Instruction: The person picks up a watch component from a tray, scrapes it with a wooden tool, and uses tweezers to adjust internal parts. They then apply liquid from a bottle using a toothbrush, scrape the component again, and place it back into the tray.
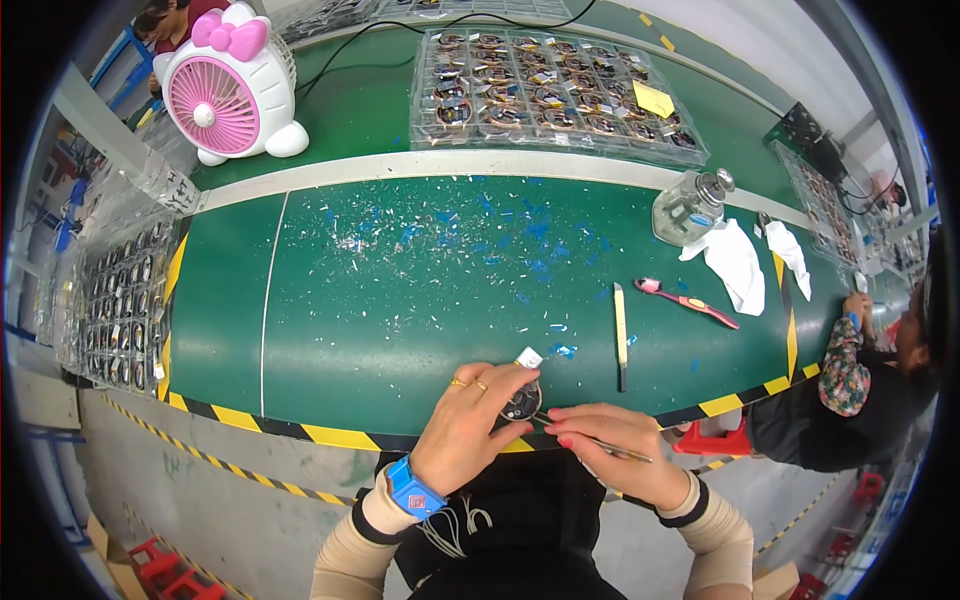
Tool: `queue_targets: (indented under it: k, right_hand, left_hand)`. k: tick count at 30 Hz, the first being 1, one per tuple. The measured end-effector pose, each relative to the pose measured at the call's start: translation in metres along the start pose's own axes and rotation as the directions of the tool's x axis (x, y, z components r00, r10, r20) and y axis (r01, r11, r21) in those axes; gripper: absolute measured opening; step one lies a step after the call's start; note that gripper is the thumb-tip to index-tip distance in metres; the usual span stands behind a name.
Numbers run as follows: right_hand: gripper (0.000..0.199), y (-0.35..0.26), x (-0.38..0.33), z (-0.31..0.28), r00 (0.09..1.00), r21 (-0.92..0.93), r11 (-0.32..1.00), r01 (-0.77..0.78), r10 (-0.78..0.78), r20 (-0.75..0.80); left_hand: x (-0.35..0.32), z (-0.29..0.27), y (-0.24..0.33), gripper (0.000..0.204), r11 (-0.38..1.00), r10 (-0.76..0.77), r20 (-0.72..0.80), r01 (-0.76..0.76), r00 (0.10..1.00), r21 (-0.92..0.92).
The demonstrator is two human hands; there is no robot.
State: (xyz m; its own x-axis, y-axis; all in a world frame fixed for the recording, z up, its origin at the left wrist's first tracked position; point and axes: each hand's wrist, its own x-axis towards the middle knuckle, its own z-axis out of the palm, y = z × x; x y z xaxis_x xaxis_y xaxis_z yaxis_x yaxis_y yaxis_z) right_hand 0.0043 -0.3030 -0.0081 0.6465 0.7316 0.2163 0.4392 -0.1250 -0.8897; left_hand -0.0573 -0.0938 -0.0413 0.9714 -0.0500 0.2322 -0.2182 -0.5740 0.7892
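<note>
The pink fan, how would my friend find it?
Start at the big green table and look to its far left corner. The fan stands there beside a clear tray of small round parts. Only it is white and pink, with a bow on top.

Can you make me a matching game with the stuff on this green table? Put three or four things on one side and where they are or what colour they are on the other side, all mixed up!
Things:
1. fan
2. glass bottle
3. small round part
4. white cloth

Clues:
A. held in the left hand at the near table edge
B. pink and white, at the far left of the table
C. lying crumpled just right of the bottle
D. clear, with a metal top, standing at the right

Pairs: 1-B, 2-D, 3-A, 4-C
</note>
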Motion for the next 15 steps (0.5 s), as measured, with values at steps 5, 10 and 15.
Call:
queue_targets:
  k: [5, 10, 15]
  right_hand:
    - [0.016, -0.006, 0.003, -0.008, 0.999, -0.051, 0.999, 0.008, -0.005, 0.048]
    - [0.015, -0.013, 0.014, -0.017, 0.992, -0.095, 0.995, 0.029, -0.017, 0.125]
    - [0.012, -0.023, 0.032, -0.025, 0.954, -0.164, 0.983, 0.083, -0.031, 0.299]
  left_hand:
    - [-0.006, 0.003, 0.010, 0.062, 0.988, -0.007, 0.017, 0.005, 1.000, 0.157]
    - [-0.006, 0.002, 0.013, 0.061, 0.971, -0.025, -0.011, 0.027, 1.000, 0.239]
    - [-0.006, 0.003, 0.011, 0.061, 0.970, -0.008, 0.018, 0.003, 1.000, 0.243]
